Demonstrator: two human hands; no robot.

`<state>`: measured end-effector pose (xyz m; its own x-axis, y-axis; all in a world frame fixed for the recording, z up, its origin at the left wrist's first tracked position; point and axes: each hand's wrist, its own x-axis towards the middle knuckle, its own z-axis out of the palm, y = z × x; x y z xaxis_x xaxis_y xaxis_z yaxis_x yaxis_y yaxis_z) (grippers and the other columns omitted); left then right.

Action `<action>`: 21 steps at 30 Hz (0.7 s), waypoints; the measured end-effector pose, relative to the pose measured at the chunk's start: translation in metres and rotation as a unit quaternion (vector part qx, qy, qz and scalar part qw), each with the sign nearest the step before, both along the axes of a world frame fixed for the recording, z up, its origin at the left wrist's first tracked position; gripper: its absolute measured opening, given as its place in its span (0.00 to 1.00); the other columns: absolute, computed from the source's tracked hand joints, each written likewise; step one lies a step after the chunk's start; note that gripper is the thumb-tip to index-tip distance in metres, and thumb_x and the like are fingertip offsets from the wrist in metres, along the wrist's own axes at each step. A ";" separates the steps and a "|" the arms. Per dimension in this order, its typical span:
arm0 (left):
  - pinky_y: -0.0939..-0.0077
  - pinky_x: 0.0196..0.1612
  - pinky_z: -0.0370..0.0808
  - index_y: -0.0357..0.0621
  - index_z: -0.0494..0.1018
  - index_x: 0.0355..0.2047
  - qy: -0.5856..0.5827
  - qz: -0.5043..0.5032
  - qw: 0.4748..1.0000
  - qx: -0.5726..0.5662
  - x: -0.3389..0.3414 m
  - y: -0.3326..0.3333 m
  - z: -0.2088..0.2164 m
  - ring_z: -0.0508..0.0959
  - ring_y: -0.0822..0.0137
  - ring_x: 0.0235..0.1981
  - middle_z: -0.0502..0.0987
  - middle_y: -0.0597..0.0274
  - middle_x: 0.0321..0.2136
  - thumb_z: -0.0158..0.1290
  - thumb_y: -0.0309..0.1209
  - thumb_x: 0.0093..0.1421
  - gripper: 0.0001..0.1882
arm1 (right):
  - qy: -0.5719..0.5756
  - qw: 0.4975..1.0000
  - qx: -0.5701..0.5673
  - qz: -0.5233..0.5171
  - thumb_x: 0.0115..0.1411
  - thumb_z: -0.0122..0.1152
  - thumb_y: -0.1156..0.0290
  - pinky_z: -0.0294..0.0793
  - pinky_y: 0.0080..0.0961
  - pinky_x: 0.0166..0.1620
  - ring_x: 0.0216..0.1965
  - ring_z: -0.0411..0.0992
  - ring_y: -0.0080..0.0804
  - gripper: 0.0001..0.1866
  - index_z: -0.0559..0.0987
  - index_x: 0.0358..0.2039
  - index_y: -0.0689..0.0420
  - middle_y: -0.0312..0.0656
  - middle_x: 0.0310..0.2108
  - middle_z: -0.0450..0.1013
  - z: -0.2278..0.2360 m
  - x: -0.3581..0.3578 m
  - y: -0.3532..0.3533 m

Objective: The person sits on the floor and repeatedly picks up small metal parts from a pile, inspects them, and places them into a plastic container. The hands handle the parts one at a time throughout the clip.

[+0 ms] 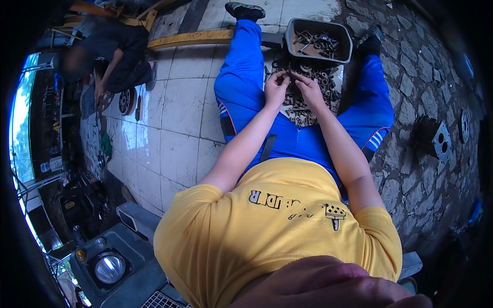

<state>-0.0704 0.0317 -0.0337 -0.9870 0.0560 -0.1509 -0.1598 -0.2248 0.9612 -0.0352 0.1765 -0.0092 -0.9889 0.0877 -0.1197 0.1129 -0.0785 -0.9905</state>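
Note:
Between my spread legs lies a heap of greasy nuts, bolts and washers (pixel 300 114) on a pale surface. My left hand (pixel 276 88) and my right hand (pixel 309 90) meet above the far part of this heap. Their fingertips are pinched close together around a small dark piece, too small to name. Just beyond my hands stands a grey plastic tub (pixel 345 60), its bottom partly covered with loose bolts and other metal parts (pixel 321 43).
A yellow beam (pixel 192 38) lies across the tiles left of the tub. Rough stone paving (pixel 411 87) runs along the right, with a dark metal block (pixel 436 139) on it. At far left a person (pixel 115 49) bends over a disc. A vehicle headlight (pixel 109 269) is at lower left.

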 end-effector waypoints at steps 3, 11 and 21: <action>0.81 0.47 0.75 0.36 0.75 0.52 -0.007 -0.001 0.999 -0.031 -0.002 0.000 -0.004 0.79 0.73 0.43 0.81 0.59 0.43 0.60 0.22 0.65 0.15 | -0.152 0.987 0.034 0.048 0.67 0.54 0.72 0.74 0.22 0.50 0.44 0.76 0.25 0.19 0.79 0.57 0.63 0.41 0.46 0.81 -0.017 -0.006 0.010; 0.79 0.48 0.75 0.36 0.76 0.50 -0.033 0.010 0.999 -0.005 0.000 0.002 0.006 0.78 0.73 0.43 0.80 0.63 0.42 0.59 0.21 0.65 0.13 | -0.150 0.961 0.190 0.135 0.65 0.56 0.71 0.74 0.24 0.49 0.42 0.78 0.29 0.19 0.81 0.55 0.63 0.45 0.43 0.82 -0.032 -0.009 0.012; 0.80 0.46 0.74 0.40 0.75 0.50 -0.098 0.004 0.993 0.072 -0.006 -0.008 -0.006 0.78 0.74 0.41 0.79 0.64 0.42 0.57 0.23 0.68 0.12 | -0.108 0.978 0.152 0.095 0.66 0.56 0.68 0.77 0.30 0.48 0.40 0.81 0.35 0.20 0.80 0.56 0.59 0.50 0.40 0.82 -0.030 -0.009 0.009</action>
<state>-0.0765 0.0235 -0.0396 -0.9402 0.0835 -0.3303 -0.3376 -0.3594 0.8700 -0.0447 0.1852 -0.0393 -0.9456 -0.0314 -0.3238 0.3053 0.2580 -0.9167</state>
